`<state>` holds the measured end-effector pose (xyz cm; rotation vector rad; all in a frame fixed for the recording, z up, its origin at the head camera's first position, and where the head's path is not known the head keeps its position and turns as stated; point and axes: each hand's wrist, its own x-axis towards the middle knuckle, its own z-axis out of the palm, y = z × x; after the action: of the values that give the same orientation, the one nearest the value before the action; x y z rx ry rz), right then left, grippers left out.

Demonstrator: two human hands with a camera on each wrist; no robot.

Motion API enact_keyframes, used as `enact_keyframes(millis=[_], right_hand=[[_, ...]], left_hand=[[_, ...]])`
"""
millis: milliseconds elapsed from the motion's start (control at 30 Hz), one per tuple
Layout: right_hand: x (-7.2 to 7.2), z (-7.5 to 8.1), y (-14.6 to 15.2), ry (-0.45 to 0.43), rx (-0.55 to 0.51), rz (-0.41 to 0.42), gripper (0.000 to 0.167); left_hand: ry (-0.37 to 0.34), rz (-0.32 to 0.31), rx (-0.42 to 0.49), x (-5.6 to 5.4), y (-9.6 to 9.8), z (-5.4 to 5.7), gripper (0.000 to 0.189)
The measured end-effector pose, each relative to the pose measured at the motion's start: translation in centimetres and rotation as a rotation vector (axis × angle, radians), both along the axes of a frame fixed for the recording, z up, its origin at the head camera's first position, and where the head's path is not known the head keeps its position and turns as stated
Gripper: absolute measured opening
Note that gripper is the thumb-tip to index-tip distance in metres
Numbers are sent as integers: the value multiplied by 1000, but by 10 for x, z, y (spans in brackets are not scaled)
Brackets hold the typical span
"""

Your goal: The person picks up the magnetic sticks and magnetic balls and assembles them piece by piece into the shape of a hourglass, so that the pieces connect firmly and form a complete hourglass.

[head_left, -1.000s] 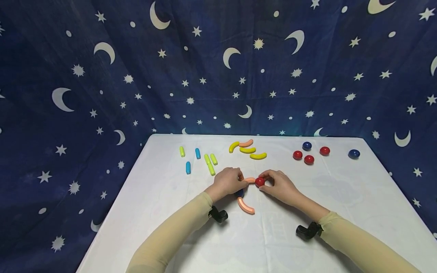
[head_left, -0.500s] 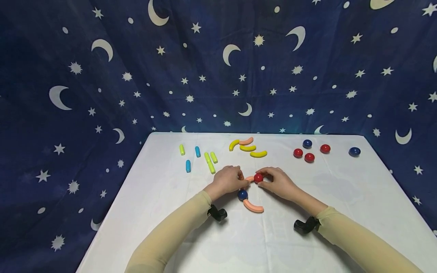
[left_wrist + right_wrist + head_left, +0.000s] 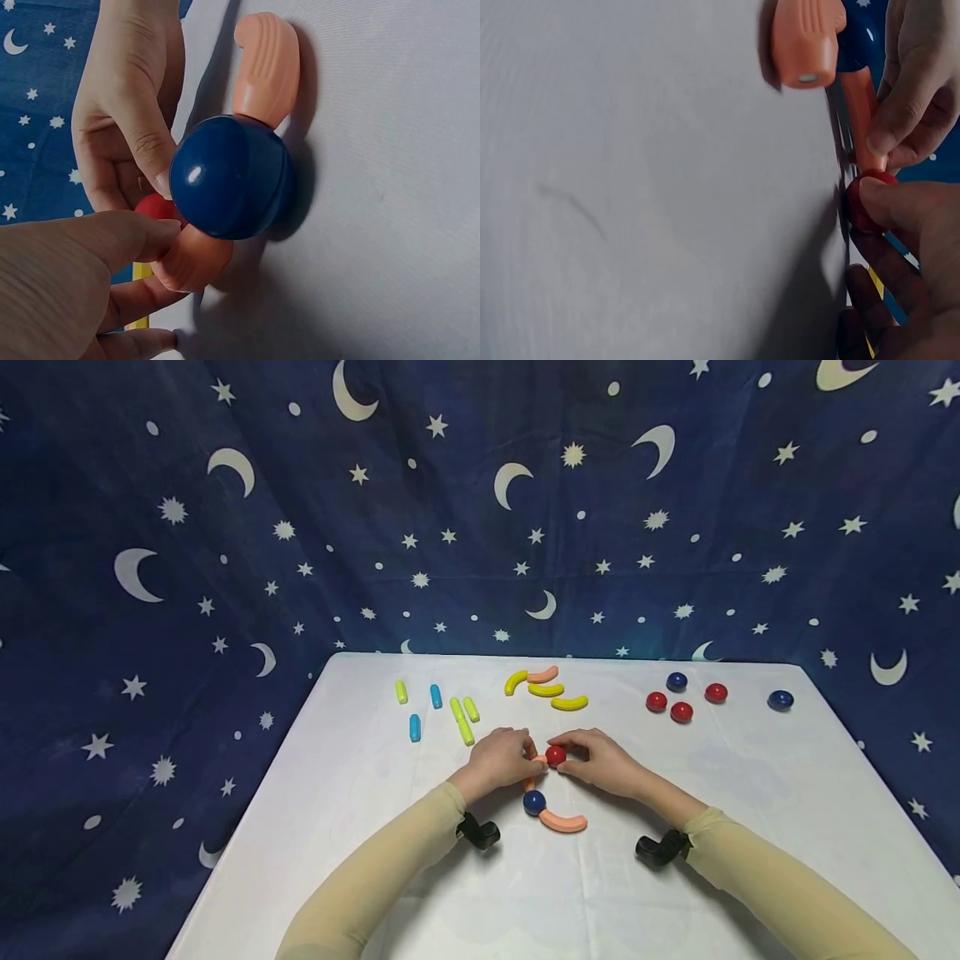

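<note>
Your right hand (image 3: 600, 764) pinches the red ball (image 3: 556, 755) between curled thumb and fingertips. Your left hand (image 3: 501, 760) has thumb and fingers curled around the upper orange curved piece (image 3: 191, 262), which meets the red ball. That piece's other end touches the blue ball (image 3: 534, 802), and a second orange curved piece (image 3: 564, 822) runs off from it. The chain sits mid-table (image 3: 750, 827), nearer the far edge. Spare sticks, curves and balls lie along the far edge.
</note>
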<state>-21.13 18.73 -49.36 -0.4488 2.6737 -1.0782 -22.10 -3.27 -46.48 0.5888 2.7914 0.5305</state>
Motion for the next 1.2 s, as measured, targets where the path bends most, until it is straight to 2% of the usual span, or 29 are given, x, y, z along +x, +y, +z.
enact_keyframes(millis=[233,400,467,633,800,933,1200], right_hand=[[-10,2,8,-43,-54,25,43],[-19,3,17,-34,-76,-5,38],[-23,3,20,-10,-71,-32,34],[-35,2,26,83,-42,-164,27],[-51,2,28,182,29,-261,25],[-60,1,26,243,83,-267,25],[-73,0,20,311,161,-204,28]], left_hand=[[8,16,-9,3,-1,2,24],[4,18,-7,3,-1,2,24],[-1,16,-4,3,-1,2,24],[-13,13,5,2,-2,0,23],[-17,15,11,2,-2,0,24],[-13,16,13,2,-1,-2,24],[21,-1,4,2,0,-1,24]])
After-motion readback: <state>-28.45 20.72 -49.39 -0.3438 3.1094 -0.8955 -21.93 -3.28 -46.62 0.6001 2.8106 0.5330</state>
